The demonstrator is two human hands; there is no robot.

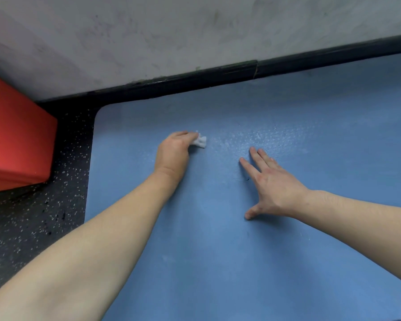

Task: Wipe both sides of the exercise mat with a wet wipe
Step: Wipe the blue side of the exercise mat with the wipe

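Two hands: both are resting on the exercise mat [218,251].
Left hand [173,154]: is gripping the bunched wet wipe [200,141], nearer the mat's rounded corner.
Right hand [272,185]: is lying flat, fingers spread, holding nothing.
Mat: is stretching rightward along the wall [195,31].
Unwiped run: judged to be lying to the right.

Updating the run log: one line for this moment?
left hand grips wet wipe on blue exercise mat | right hand flat on mat

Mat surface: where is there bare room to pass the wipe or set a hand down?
Bare mat lies near the camera between both forearms, and right of the right hand toward the wall. Crowded only where the left hand grips the wet wipe, close beside the right hand's fingertips.
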